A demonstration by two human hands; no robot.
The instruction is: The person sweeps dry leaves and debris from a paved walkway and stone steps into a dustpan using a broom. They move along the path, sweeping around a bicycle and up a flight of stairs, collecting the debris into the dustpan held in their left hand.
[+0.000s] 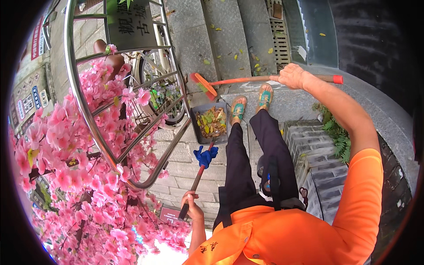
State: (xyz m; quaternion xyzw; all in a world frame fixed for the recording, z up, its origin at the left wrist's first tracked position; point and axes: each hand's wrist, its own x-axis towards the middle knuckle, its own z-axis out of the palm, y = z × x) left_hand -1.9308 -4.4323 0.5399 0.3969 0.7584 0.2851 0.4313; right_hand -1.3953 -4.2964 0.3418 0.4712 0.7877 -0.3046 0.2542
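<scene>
My right hand (291,77) is closed around the long reddish handle of a broom (238,81), held nearly level across the view. Its orange head with green-tipped bristles (206,86) hangs just beyond the dustpan's far edge. In my left hand (191,206) is the dark end of the dustpan's pole (198,179), gripped low in the view. A blue cloth (205,156) is tied around that pole. The dark grey dustpan (216,139) sits on the paving left of my sandalled feet, holding a heap of yellow and brown leaves (211,121).
Pink artificial blossoms (79,145) and a bent metal railing (128,152) crowd the left, with a bicycle wheel (140,79) behind. Stone steps (227,35) with scattered leaves rise ahead beside a drain grate (282,46). Ferns (341,140) grow by a brick planter (324,168) at right.
</scene>
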